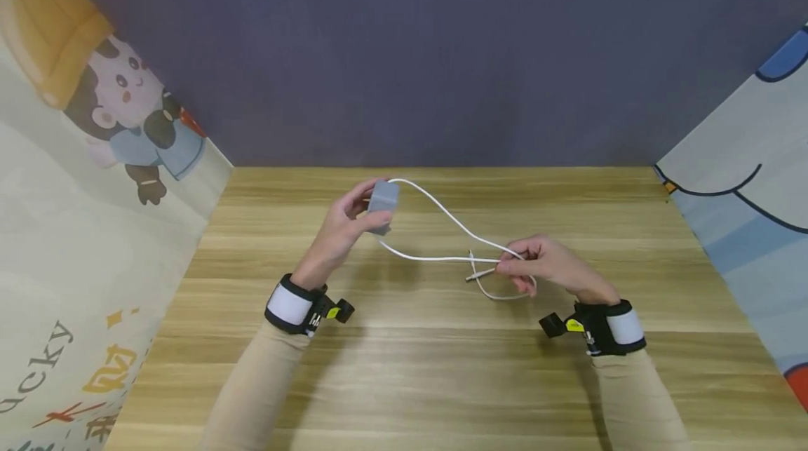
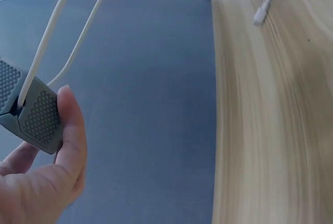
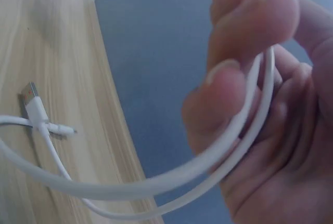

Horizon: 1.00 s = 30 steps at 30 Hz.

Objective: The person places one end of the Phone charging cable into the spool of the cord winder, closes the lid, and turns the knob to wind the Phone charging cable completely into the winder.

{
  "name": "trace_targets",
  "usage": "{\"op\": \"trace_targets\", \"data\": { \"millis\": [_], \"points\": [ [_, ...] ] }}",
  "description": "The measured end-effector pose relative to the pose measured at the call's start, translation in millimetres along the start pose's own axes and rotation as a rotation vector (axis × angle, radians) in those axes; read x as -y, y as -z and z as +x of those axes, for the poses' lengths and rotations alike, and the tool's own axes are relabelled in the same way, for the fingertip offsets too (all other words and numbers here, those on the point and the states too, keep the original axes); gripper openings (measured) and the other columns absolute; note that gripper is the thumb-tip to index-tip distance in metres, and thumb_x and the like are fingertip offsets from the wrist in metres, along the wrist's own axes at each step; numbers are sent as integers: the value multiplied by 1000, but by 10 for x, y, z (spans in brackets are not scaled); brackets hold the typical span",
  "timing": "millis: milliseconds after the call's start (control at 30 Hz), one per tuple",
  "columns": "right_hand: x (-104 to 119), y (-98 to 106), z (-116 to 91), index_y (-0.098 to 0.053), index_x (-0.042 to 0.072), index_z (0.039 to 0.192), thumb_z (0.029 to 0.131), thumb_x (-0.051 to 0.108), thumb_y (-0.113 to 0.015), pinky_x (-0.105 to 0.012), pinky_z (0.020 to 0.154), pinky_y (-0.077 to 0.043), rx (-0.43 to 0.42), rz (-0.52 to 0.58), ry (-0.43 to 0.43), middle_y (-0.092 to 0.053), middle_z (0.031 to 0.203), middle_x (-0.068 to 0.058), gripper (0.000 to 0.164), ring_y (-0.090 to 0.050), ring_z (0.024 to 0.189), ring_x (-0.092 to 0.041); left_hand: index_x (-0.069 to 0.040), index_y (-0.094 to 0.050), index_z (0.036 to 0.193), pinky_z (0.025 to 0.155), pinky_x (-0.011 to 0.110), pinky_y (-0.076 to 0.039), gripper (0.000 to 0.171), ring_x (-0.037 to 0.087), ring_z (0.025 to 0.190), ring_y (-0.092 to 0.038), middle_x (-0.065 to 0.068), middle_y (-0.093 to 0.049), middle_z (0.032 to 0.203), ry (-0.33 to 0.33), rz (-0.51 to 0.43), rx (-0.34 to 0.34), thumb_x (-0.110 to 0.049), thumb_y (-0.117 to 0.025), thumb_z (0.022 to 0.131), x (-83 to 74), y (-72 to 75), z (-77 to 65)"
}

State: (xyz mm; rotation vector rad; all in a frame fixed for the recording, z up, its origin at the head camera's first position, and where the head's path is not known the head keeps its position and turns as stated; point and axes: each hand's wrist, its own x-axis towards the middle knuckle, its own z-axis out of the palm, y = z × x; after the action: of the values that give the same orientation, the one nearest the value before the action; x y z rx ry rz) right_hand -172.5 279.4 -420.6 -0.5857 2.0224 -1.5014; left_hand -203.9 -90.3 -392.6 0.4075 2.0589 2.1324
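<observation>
My left hand [image 1: 337, 232] grips a small grey block [image 1: 383, 200] above the table, thumb on one side and fingers on the other. In the left wrist view the block [image 2: 40, 117] shows bumpy textured faces and a dark slit, where a white cable [image 2: 47, 42] enters. The doubled cable [image 1: 467, 230] runs across to my right hand [image 1: 548, 267], which pinches both strands between thumb and fingers. In the right wrist view the strands loop below the curled fingers. A USB plug [image 3: 35, 108] and a slimmer connector [image 3: 61, 129] lie crossed beneath it.
The wood-grain table [image 1: 429, 381] ends at a dark blue panel [image 1: 442, 58] behind. Panels with printed cartoons stand at the left [image 1: 38, 226] and right [image 1: 745, 156]. Each wrist wears a strap with a small camera.
</observation>
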Motion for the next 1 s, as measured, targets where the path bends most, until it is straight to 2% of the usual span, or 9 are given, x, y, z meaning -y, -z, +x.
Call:
{"op": "trace_targets", "data": {
  "millis": [167,400,667,833,1000],
  "points": [
    [-12,68,-29,-70,4,95,103,20,-65,-34,59,-56,-13,-42,-21,-64,65,-1,18,-58,53,-11,0,-45,152,84,32,-61,67,23,109,-57,15,-53,127,-12,-46,-10,-7,-67,89,28,70,-48],
    [-60,127,-91,-69,4,91,102,18,-66,-33,58,-54,-11,-54,-31,-63,65,0,19,-58,56,-12,0,-45,152,79,32,-61,66,20,101,-57,9,-54,120,-27,-113,-70,-6,-65,89,45,190,-117],
    [-127,214,-185,-72,5,95,104,16,-63,-34,57,-51,-35,-84,-29,-62,63,-1,17,-57,54,-18,3,-39,155,81,29,-61,70,22,108,-54,10,-50,127,-15,-134,-129,-3,-62,89,60,365,-199],
    [-138,260,-235,-71,4,97,104,19,-63,-35,55,-53,-61,-61,-58,-62,64,-1,19,-56,55,-12,2,-38,156,82,28,-61,69,23,111,-51,10,-47,130,0,-146,-152,-2,-60,91,72,450,-241],
    [-160,306,-256,-70,2,98,104,20,-63,-35,56,-54,-69,-51,-75,-62,64,-2,20,-56,53,-13,1,-38,156,83,28,-60,69,23,112,-50,10,-48,131,4,-155,-158,-3,-60,91,97,491,-262]
  ]
}}
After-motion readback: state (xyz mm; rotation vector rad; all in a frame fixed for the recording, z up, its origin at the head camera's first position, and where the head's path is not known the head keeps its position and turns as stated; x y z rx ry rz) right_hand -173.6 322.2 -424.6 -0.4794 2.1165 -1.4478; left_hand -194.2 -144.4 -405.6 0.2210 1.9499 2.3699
